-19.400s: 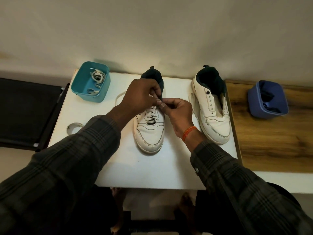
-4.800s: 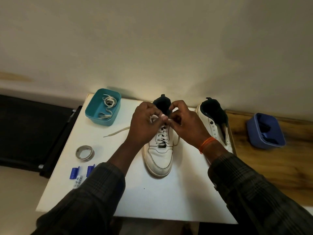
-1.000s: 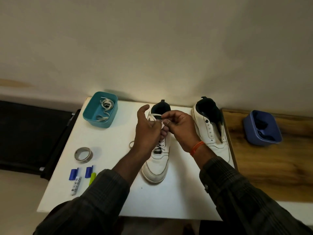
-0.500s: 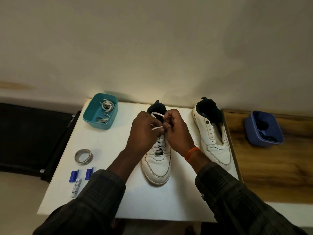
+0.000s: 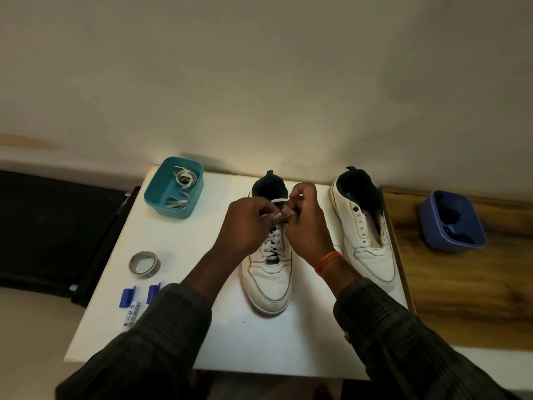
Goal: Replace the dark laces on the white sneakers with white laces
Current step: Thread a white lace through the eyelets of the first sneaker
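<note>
Both hands — left (image 5: 248,223) and right (image 5: 307,223) — pinch the white lace (image 5: 274,243) above the left sneaker (image 5: 269,278), mid-tabletop (image 5: 202,241); the other sneaker (image 5: 364,235) stands unlaced beside it.

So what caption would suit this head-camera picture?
Both hands, left hand and right hand, tying a white lace on one sneaker.

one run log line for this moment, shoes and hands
left hand: pinches white lace | right hand: pinches same lace | near sneaker: laced white | other sneaker: unlaced | teal tub: spare lace
</note>
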